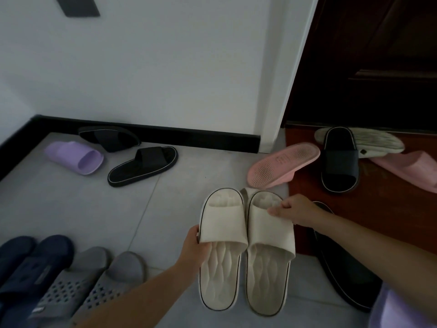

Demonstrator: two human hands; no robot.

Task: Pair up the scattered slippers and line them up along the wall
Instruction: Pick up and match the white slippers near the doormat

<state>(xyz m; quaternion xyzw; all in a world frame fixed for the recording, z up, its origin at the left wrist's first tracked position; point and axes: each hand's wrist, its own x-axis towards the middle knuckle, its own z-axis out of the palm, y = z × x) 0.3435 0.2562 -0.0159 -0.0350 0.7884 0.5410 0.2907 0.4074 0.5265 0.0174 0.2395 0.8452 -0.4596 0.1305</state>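
Note:
Two cream slippers are held side by side above the floor. My left hand (pixel 196 247) grips the strap edge of the left cream slipper (pixel 221 252). My right hand (pixel 294 210) pinches the strap of the right cream slipper (pixel 269 254). By the black skirting lie a purple slipper (pixel 75 157) and two black slippers (pixel 108 138) (pixel 144 165). A pink slipper (pixel 282 168) lies sole up at the doorway. Another black slipper (pixel 340 159) rests on a beige sole-up slipper (pixel 378 139), with a second pink slipper (pixel 411 171) to the right.
A navy pair (pixel 30 261) and a grey perforated pair (pixel 94 282) stand together at the bottom left. A black slipper (pixel 343 271) lies under my right forearm. The white wall (pixel 153 67) meets a dark wooden door (pixel 378 55) over a reddish floor (pixel 390 209).

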